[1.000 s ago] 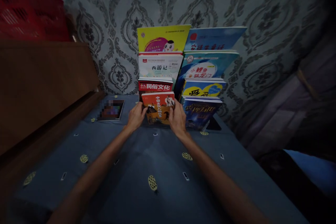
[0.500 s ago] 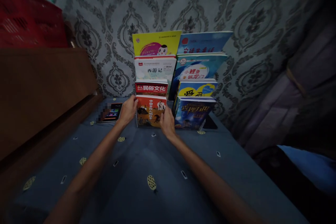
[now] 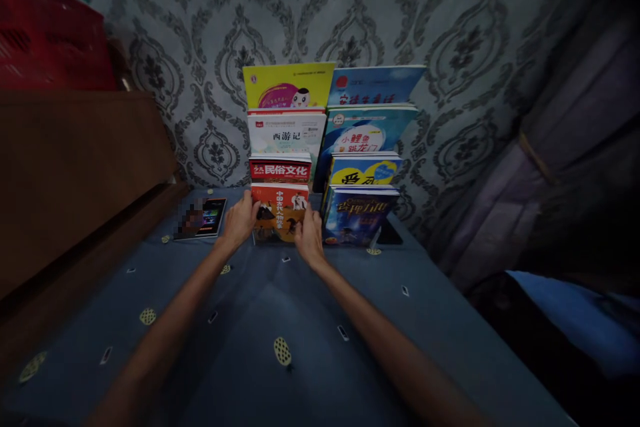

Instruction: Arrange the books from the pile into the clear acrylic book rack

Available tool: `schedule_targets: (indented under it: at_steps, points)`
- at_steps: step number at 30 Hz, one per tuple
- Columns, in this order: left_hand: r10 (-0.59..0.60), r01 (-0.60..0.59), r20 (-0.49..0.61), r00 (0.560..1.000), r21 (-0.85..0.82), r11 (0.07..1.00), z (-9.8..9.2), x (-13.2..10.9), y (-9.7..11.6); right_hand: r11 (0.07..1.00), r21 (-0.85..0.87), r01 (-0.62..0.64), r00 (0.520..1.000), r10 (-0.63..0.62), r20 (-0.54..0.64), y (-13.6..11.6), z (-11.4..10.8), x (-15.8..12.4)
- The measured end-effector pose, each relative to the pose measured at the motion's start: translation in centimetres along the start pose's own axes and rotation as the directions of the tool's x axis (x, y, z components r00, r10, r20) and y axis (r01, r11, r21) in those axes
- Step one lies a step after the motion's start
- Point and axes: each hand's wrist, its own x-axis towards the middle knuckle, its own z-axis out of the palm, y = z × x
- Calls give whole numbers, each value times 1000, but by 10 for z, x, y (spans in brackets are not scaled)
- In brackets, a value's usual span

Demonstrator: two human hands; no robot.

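An orange book (image 3: 278, 212) with Chinese lettering stands at the front of the left column of upright books. My left hand (image 3: 241, 217) grips its left edge, while the fingers of my right hand (image 3: 309, 237) hold it at the right edge, thumb across the cover. Behind it rise a red book (image 3: 281, 170), a white book (image 3: 285, 137) and a yellow book (image 3: 277, 85). The right column has a dark blue book (image 3: 361, 217) in front, then a yellow-and-blue book (image 3: 367, 170), a teal book (image 3: 373, 127) and a blue book (image 3: 377, 85). The stand beneath is mostly hidden.
A dark book (image 3: 213, 217) lies flat on the blue patterned cloth (image 3: 240, 333), left of my hands. Further left are a brown wooden cabinet (image 3: 80, 180) and a red basket (image 3: 50, 33). Patterned wallpaper (image 3: 215, 80) is behind; a curtain (image 3: 495, 207) hangs at right.
The whole scene has shifted slightly left as the camera turned. Both hands stay at the sides of the orange book, and the book shows no clear movement within the column.
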Motion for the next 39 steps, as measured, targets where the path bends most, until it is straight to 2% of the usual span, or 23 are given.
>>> schedule_targets:
  at_steps: [4, 8, 12, 15, 17, 19, 21, 23, 26, 30, 39]
  points:
    - [-38, 38, -19, 999, -20, 999, 0, -7, 2, 998, 50, -30, 999, 28, 42, 1, -8, -3]
    - [-68, 60, -47, 997, -153, 986, 4, -24, 12, 994, 108, -26, 999, 20, 49, 1, -13, -8]
    - [99, -93, 5, 995, -299, 950, 16, -44, 36, 989, 147, 10, 996, -23, 82, -1, -25, -13]
    - [262, -231, 26, 965, -397, 888, 25, -53, 60, 982, 182, 56, 994, -71, 77, 0, -50, -17]
    - [328, -276, 42, 944, -449, 850, 31, -53, 77, 977, 204, 60, 998, -66, 21, 6, -75, -19]
    - [350, -277, 71, 934, -473, 836, 35, -50, 94, 982, 186, 37, 993, -16, -113, 18, -102, -18]
    - [336, -248, 118, 934, -461, 852, 36, -44, 111, 990, 140, -2, 956, 43, -289, 35, -124, -14]
    - [299, -203, 175, 938, -421, 884, 34, -37, 127, 993, 108, -39, 913, 79, -400, 54, -137, -7]
    - [225, -121, 272, 935, -354, 928, 28, -28, 145, 994, 79, -74, 914, 99, -393, 79, -138, 5]
    - [186, -71, 352, 917, -316, 946, 22, -17, 157, 982, 123, -146, 930, 178, -321, 98, -124, 12]
    - [230, -117, 343, 911, -319, 941, 32, -6, 156, 980, 136, -146, 940, 180, -289, 103, -116, 11]
